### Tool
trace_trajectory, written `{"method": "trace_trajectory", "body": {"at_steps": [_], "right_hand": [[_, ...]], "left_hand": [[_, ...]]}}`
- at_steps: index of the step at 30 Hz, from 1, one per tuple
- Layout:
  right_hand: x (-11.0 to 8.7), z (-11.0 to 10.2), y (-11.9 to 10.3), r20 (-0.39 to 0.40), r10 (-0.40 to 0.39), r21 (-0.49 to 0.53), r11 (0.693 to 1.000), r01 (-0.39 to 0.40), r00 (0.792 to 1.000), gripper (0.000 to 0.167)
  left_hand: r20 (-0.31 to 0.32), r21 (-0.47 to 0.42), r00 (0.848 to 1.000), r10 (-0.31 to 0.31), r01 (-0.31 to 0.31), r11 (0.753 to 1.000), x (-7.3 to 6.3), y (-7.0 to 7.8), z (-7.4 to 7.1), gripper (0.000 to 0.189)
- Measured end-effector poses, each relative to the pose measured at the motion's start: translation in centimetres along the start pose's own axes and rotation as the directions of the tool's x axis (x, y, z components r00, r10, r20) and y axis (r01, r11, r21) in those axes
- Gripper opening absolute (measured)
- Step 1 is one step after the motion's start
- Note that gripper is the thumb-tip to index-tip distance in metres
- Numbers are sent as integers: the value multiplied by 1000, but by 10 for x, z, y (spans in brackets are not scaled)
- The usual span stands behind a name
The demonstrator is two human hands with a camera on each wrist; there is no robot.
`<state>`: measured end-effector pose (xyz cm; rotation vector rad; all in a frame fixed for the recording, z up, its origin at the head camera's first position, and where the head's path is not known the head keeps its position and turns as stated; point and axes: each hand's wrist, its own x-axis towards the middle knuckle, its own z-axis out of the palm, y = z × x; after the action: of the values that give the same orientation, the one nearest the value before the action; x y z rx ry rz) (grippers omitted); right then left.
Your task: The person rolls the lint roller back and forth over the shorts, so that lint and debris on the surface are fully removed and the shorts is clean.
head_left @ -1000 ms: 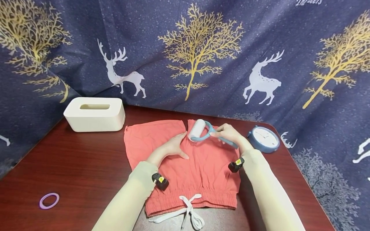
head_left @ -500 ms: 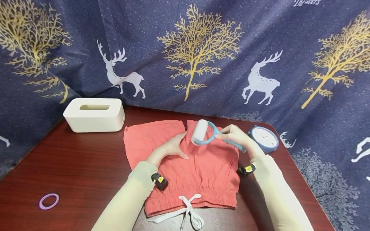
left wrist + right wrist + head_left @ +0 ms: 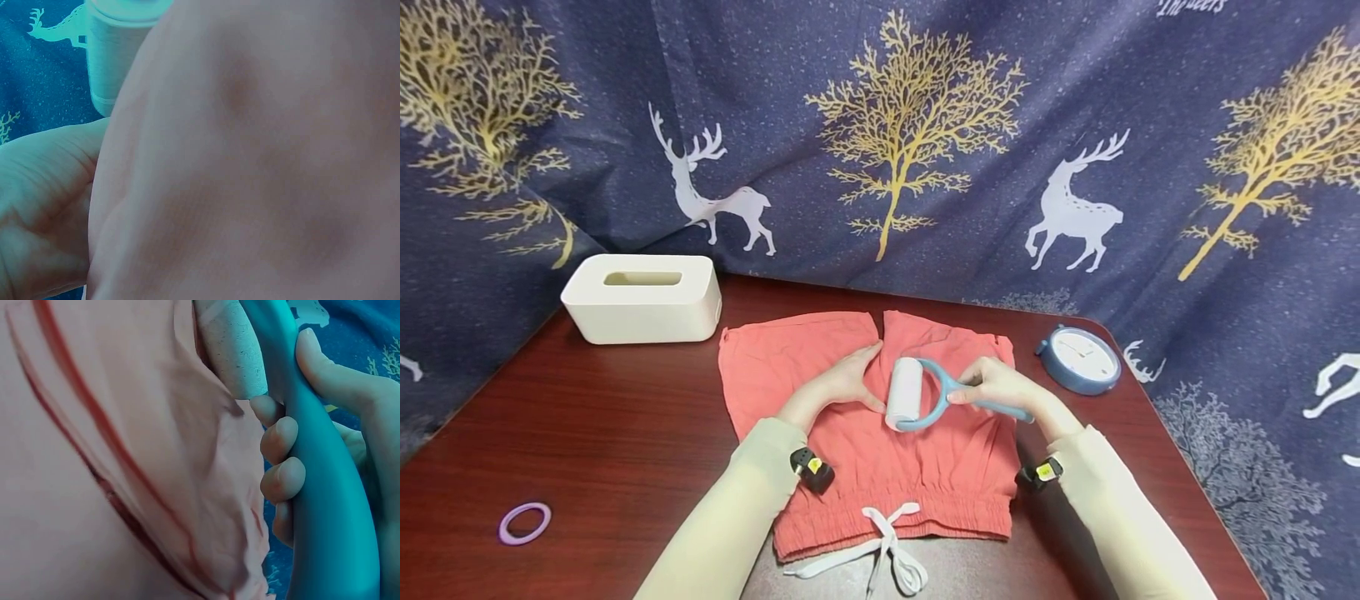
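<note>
Coral drawstring shorts lie spread on the table, their white-corded waistband nearest me. Across the left leg rests my left hand, fingers straight and thumb apart, its thumb tip near the white roll. A lint roller with a light blue handle is gripped by my right hand; its roll lies over the middle of the shorts. Curled fingers and a thumb around the handle show in the right wrist view. Fabric fills most of the left wrist view, with part of my left hand beside it.
A white tissue box stands at the back left. On the right is a blue alarm clock, close to my right forearm. A purple ring lies at the front left. A deer-print curtain hangs behind the table.
My right hand first draws the lint roller slightly right, then brings it toward me, down from the upper edge to the middle of the shorts. My left hand keeps its place.
</note>
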<state>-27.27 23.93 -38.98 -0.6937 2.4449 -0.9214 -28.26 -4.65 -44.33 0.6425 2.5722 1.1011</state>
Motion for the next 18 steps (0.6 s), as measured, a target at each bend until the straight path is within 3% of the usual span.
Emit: {"method": "trace_trajectory", "body": {"at_steps": [18], "right_hand": [[-7, 5, 6, 25, 37, 12, 999, -37, 999, 40]], "left_hand": [[14, -9, 1000, -15, 15, 1000, 0, -1, -1, 115]]}}
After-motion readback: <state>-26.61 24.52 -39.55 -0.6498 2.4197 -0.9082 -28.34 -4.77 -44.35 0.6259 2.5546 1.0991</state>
